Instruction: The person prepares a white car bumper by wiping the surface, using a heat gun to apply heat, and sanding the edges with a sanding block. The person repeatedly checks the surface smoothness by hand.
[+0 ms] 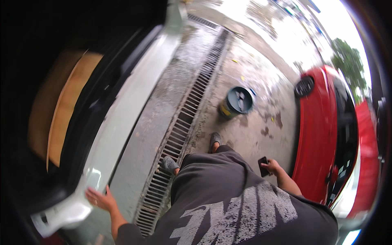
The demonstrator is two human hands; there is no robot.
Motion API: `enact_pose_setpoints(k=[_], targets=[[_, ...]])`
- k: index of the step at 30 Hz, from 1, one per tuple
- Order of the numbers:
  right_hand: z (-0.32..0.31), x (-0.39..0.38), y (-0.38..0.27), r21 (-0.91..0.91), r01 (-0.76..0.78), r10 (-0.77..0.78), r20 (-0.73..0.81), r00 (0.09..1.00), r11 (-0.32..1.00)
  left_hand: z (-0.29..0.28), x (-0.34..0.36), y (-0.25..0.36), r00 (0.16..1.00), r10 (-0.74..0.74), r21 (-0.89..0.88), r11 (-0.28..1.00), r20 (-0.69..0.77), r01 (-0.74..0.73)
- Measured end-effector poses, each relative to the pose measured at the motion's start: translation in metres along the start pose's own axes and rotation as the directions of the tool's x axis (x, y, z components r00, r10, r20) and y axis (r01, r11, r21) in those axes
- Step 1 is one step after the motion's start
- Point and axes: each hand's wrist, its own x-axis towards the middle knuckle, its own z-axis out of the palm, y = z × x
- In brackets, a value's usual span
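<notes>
My left hand point(101, 200) lies with its fingers stretched out and parted against the white car body panel point(96, 163) on the left. It seems to rest on the panel's lower edge and holds nothing. Away from my body on the right, my right hand point(272, 166) is closed around a dark, flat phone point(263, 166), held low over the concrete. Part of the phone is covered by my fingers. Inside the white vehicle's dark opening, a tan board-like panel point(77, 94) shows.
A metal drain grate point(179, 126) runs along the floor, with one of my shoes on it. Ahead stands a dark green bucket point(236, 102) holding pale items I cannot make out. A red car point(316, 139) is parked at the right. The concrete floor point(261, 106) has wet patches.
</notes>
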Motion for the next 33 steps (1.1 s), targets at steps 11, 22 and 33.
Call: enact_pose_setpoints(k=[11, 22, 33], targets=[[0.024, 0.180, 0.116, 0.709, -0.169, 0.176, 0.063, 0.982, 0.684, -0.050, -0.034, 0.175, 0.851, -0.316, 0.402, 0.905, 0.419, 0.139], [-0.060, 0.596, -0.050, 0.877, -0.151, -0.079, 0.209, 0.975, 0.457, -0.150, -0.190, 0.590, 0.162, 0.332, -0.304, 0.936, 0.929, -0.176], [0.029, 0.650, 0.047, 0.977, 0.063, 0.152, -0.095, 0.984, 0.204, -0.171, -0.151, 0.714, 0.058, -0.058, 0.070, 0.969, 0.997, -0.235]])
